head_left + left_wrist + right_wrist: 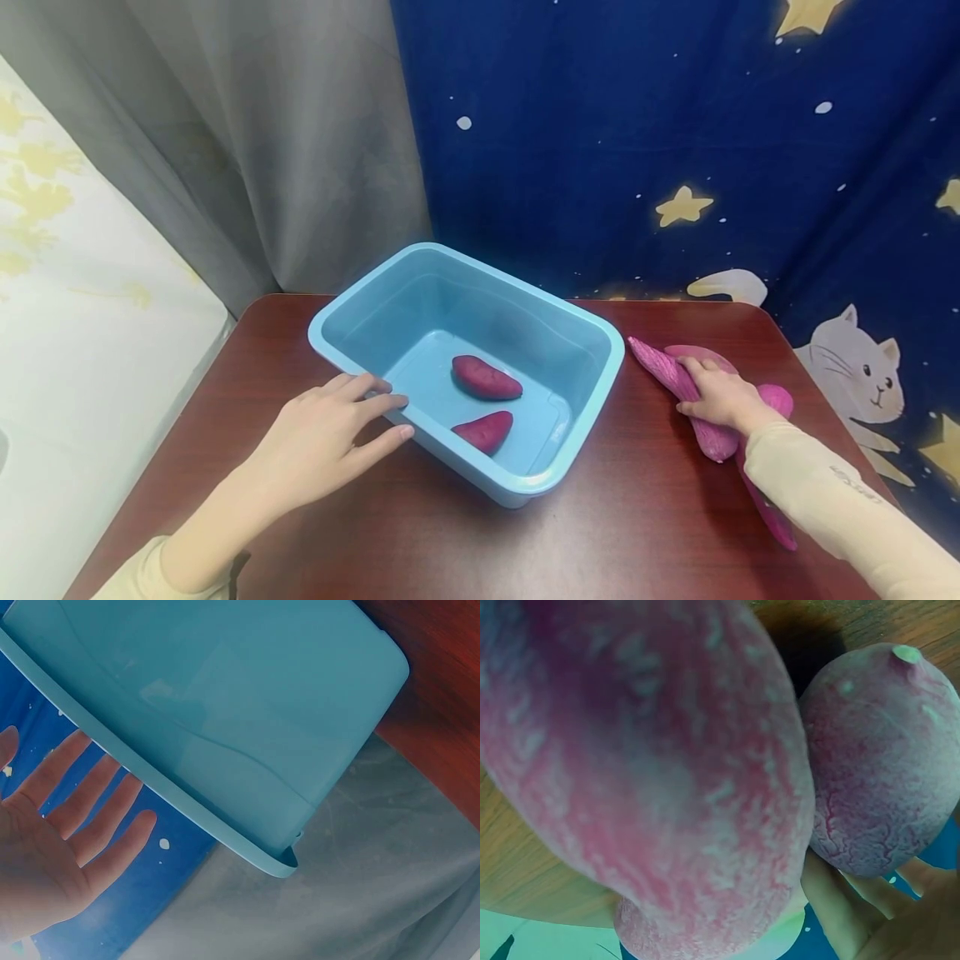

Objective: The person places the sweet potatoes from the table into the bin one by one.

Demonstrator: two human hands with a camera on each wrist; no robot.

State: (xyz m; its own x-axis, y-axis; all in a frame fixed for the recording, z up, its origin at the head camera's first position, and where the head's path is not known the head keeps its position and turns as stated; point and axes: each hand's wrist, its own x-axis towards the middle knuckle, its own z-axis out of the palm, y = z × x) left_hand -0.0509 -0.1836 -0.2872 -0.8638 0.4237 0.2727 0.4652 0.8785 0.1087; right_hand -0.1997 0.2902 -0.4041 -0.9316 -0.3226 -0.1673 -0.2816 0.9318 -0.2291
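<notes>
A light blue plastic basin (438, 250) stands on the table with two purple sweet potatoes inside, one farther back (486, 377) and one nearer (487, 431), partly hidden by the near wall. My left hand (318, 437) is at the basin's near left rim, fingertips on it; in the left wrist view its fingers (97, 810) are spread and fairly straight. At the table's right, my right hand (716, 392) grips a long pink vegetable with crinkled skin (708, 433), thumb and fingers on either side. Its rounded, stem-tipped end (885, 757) shows close by the fingers in the right wrist view.
More pink vegetables lie around my right hand: one behind it (705, 354), a rounded one (776, 400) by the wrist, large in the right wrist view (675, 795), and one (776, 521) under the sleeve. Curtains hang behind the reddish-brown table (585, 542).
</notes>
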